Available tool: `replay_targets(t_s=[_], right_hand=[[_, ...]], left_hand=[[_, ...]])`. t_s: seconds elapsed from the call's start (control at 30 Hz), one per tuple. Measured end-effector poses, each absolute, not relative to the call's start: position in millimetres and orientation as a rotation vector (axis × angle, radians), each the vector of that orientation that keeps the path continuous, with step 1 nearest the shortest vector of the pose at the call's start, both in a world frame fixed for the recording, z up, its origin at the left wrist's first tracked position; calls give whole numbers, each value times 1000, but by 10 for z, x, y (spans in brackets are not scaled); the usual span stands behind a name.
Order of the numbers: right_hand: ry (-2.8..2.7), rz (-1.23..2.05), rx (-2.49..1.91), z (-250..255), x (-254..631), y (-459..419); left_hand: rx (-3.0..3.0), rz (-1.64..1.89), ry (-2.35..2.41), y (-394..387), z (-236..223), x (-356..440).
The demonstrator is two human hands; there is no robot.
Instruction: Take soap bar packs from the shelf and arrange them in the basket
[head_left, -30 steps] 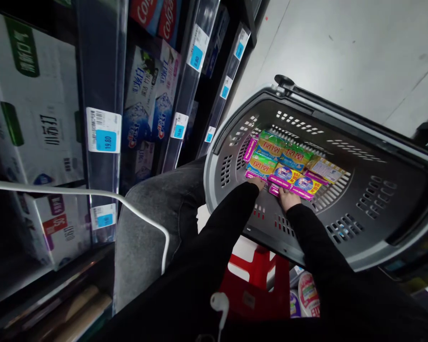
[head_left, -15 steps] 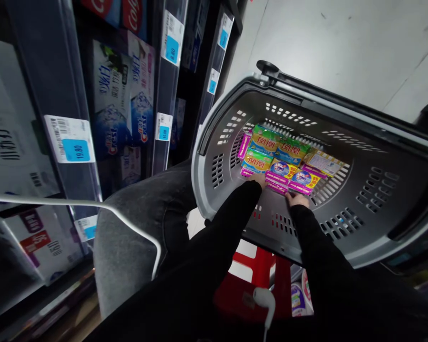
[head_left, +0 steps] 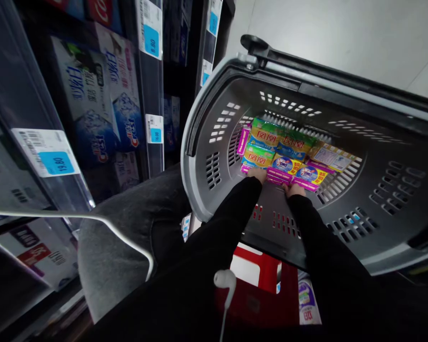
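the front soap pack (head_left: 278,175) no longer juts, neatening the row in the basket (head_left: 360,190); the left hand (head_left: 257,174) and right hand (head_left: 295,190) flank it, whether gripping i cannot tell.

In the basket (head_left: 364,156), toward its left end: packs (head_left: 267,135) side by side in two rows. Inside the basket too, at the near edge of the packs: left hand (head_left: 257,175), with right hand (head_left: 295,190) farther right. Left of the basket: shelf (head_left: 155,159) with toothpaste boxes (head_left: 118,90) on it. Left of the basket's near side: leg (head_left: 135,206). Before the basket: earphone (head_left: 225,279). Behind the basket: floor (head_left: 324,33).
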State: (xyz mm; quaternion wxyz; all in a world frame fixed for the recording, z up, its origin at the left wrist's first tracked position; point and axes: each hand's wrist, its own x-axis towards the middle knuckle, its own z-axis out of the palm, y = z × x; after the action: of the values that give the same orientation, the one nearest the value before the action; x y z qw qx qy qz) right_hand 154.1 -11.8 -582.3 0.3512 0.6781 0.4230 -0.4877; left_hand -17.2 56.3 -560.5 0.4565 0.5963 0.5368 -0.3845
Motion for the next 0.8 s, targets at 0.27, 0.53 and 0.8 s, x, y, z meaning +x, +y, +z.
replay_targets(t_s=[0.27, 0.53, 0.8], right_hand=[[1118, -1071, 1801, -5573, 1399, -7], [2031, -861, 1847, -5443, 1552, 957], [1748, -811, 1736, -5589, 1411, 1632]], left_hand=[[1573, -926, 1323, 586, -5728, -284], [2026, -332, 1386, 1243, -5586, -95], [2254, -352, 1251, 1722, -5656, 87]])
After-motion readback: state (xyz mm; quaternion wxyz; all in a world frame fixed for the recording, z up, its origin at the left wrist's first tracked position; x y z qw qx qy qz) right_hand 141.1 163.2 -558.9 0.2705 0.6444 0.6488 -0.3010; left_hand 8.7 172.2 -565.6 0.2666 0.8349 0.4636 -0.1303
